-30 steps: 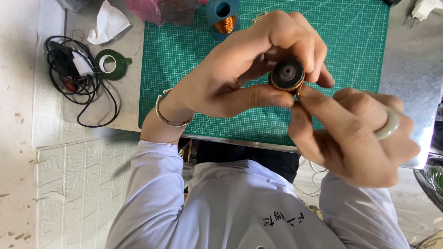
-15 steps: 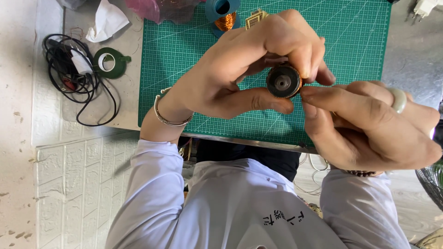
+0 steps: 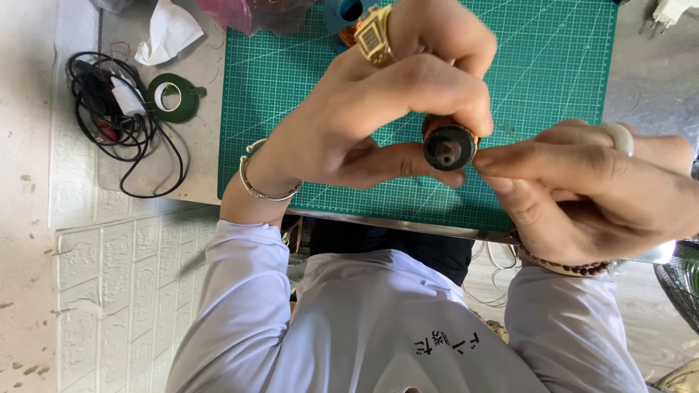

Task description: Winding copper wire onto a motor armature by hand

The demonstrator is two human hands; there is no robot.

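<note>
A single view is given, taken from a camera worn on the person's head and aimed steeply downward. The person's own chest and white sleeves fill the bottom of the frame, so the bench (image 3: 633,80) is seen from above with its far side at the top. The left hand (image 3: 364,109) and right hand (image 3: 582,185) are held very close to the lens and appear large, raised above a green cutting mat (image 3: 553,65) which covers most of the upper frame. A strip of pale floor is seen along the left edge.
</note>
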